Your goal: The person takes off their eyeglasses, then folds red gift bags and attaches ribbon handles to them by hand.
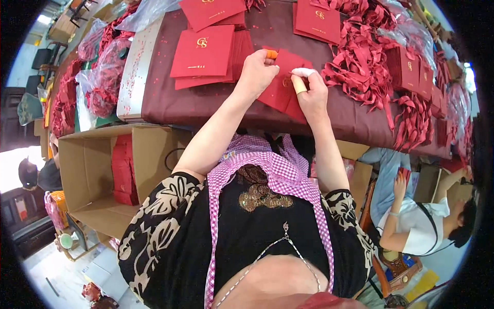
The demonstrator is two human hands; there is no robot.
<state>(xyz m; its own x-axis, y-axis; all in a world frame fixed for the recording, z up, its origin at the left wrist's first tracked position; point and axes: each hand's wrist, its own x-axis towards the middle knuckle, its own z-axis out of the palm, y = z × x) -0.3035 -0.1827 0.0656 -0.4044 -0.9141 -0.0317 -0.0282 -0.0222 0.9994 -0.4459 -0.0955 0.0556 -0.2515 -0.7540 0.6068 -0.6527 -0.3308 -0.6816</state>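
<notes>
1. The left hand point(256, 72), an orange rubber cot on one fingertip, pinched the far left edge of a small flat dark-red paper bag point(282, 82) that lay on the maroon cloth-covered table point(216, 105), just ahead of the person's chest.
2. The right hand point(310, 92), with a white wrap and a tan cot on its fingers, closed on the bag's right side, thumb pressing the panel down.
3. Judged from that grip, a clean result called for keeping the bag flat against the cloth and the edges aligned while both hands worked the paper.
4. The stack of flat red square bags with gold emblems point(203, 51) lay to the left; a heap of dark-red ribbons point(360, 67) lay to the right, near enough to snag.
</notes>
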